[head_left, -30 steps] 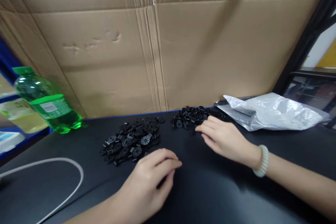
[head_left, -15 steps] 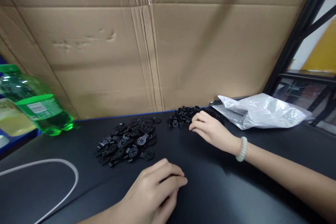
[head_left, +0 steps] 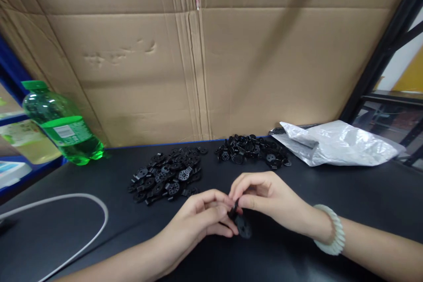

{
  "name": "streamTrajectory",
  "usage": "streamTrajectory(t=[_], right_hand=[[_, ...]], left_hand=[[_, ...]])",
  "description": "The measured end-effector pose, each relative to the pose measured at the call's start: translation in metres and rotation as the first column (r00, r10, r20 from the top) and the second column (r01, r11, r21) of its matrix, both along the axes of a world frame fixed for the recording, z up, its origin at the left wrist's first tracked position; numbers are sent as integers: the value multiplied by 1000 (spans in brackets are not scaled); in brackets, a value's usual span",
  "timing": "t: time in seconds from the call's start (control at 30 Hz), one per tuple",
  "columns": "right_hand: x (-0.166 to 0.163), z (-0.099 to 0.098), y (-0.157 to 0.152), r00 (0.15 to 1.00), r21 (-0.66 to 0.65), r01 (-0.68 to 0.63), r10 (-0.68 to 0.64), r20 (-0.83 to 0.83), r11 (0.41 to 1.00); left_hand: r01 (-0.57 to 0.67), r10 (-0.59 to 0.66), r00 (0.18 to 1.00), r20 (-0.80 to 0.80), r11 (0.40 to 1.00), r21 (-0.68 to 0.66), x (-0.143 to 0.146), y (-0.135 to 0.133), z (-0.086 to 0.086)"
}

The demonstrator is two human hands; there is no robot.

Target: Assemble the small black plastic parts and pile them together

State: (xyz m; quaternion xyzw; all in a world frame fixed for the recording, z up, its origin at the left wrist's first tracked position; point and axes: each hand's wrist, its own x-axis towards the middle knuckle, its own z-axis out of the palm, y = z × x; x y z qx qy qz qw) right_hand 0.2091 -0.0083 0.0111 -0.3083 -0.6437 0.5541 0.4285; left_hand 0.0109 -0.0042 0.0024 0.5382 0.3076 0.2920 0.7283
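Both hands meet low over the black table (head_left: 99,238), near its front. My left hand (head_left: 201,220) and my right hand (head_left: 267,198) pinch small black plastic parts (head_left: 240,222) between their fingertips, one of them a round perforated disc. Behind the hands lie two heaps of the same black parts: a left heap (head_left: 167,176) and a right heap (head_left: 253,150) near the back wall. A pale bead bracelet (head_left: 332,231) sits on my right wrist.
A cardboard sheet (head_left: 211,61) forms the back wall. A green plastic bottle (head_left: 59,125) stands at the left. A white cable (head_left: 76,211) loops across the table's left part. A crumpled clear plastic bag (head_left: 337,143) lies at the right, beside a black frame (head_left: 380,61).
My right hand has come back from the right heap to the front and now meets my left hand, with black parts pinched between them.
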Motion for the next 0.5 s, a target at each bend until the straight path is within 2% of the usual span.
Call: streamTrajectory(t=[0.07,0.17,0.27,0.37,0.5], right_hand=[[3,1,-1,996,80,-53,48,71,995],[7,2,0,985,175,-58,28,170,983],[6,1,0,980,237,-77,30,195,969],[3,1,-2,974,313,-104,34,222,944],[0,2,-5,970,390,-118,21,244,913]], left_hand=[[58,-58,998,8,992,-114,0,0,5],[88,-94,995,-24,981,-175,-1,0,8],[124,-134,991,-28,963,-240,-2,0,9],[178,-195,980,-42,948,-263,-3,0,7],[202,-216,976,-25,941,-272,-3,0,6]])
